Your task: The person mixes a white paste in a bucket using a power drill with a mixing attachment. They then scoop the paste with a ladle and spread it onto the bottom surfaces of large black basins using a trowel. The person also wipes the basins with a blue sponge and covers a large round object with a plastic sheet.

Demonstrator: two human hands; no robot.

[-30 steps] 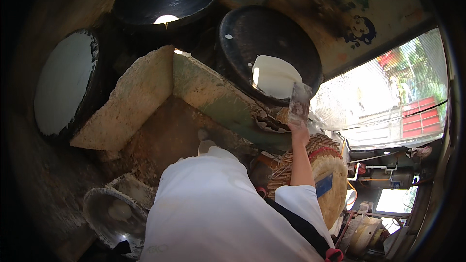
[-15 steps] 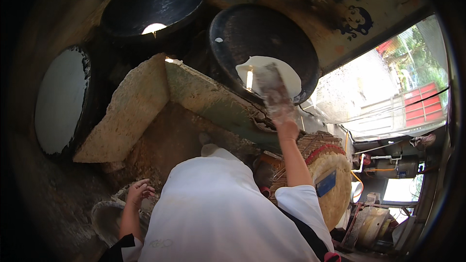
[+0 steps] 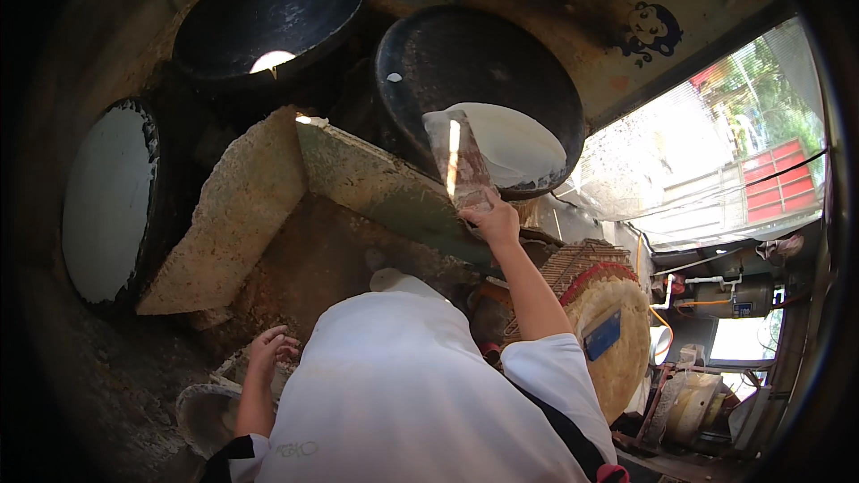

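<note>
My right hand (image 3: 494, 219) grips a flat, smeared scraper (image 3: 463, 161) by its lower end. The scraper's blade lies over the near edge of a wide black pan (image 3: 479, 58), beside a pool of white batter-like paste (image 3: 523, 139). A small white spot of it sits on the pan's left side. My left hand (image 3: 271, 349) hangs at the lower left with loosely bent fingers, apart from each other and holding nothing. Under its forearm stands a pale, crusted bucket (image 3: 206, 416).
A second black pan (image 3: 277, 4) lies at the upper left, and a third, white-coated pan (image 3: 107, 206) at the far left. Two rough slabs (image 3: 228, 215) meet between the pans and me. To my right, a round block (image 3: 626, 313) bears a blue card (image 3: 601, 336).
My right hand and the scraper have swung left, from over the white paste to its left edge. The paste now reaches further right. The left hand stays at the lower left.
</note>
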